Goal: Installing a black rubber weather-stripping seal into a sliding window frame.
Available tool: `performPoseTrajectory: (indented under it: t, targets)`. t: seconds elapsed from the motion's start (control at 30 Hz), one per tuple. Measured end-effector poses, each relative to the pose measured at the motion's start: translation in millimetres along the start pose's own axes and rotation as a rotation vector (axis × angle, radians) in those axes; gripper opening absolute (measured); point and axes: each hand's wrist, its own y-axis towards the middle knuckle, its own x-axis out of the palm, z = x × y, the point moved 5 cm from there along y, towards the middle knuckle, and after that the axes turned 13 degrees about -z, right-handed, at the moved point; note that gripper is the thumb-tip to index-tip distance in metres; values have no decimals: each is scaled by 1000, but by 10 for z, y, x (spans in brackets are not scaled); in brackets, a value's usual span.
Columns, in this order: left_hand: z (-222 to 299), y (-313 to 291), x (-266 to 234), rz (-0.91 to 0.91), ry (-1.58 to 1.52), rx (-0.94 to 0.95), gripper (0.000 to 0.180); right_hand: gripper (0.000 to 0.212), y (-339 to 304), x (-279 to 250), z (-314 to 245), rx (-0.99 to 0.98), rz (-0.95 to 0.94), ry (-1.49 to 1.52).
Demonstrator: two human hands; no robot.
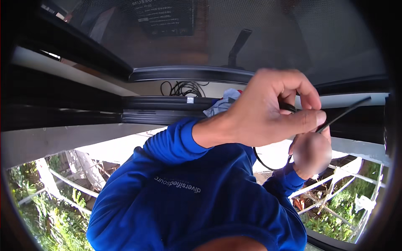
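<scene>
My left hand (pixel 261 108) reaches across to the right of my chest. Its thumb and fingers are pinched together on a thin black cord (pixel 346 112), whose free end sticks out to the upper right. A dark piece, perhaps more of the cord, shows inside the curl of those fingers. Just below is my right hand (pixel 312 154), partly blurred, with its fingers closed around the same cord. A loop of cord hangs beneath the hands, in front of the blue sleeve. On the light ledge beyond lies a loose coil of black cord (pixel 184 88).
A dark mesh screen (pixel 272 52) in a black frame (pixel 188 74) spans the far side. A grey-blue cloth (pixel 223 103) lies on the black track (pixel 159 103), beside my left wrist. Plants (pixel 54 217) and pale poles (pixel 83 167) show below on both sides.
</scene>
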Motion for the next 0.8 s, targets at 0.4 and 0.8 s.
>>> performPoseTrajectory:
  t: [0.4,0.8]
  targets:
    - [338,-338,-670,267,189,-213,17,36,469,465,435,317,-102,-342]
    - [19,-415,-1202,-175,906,-704,30,44,852,314,26,206,-28,24]
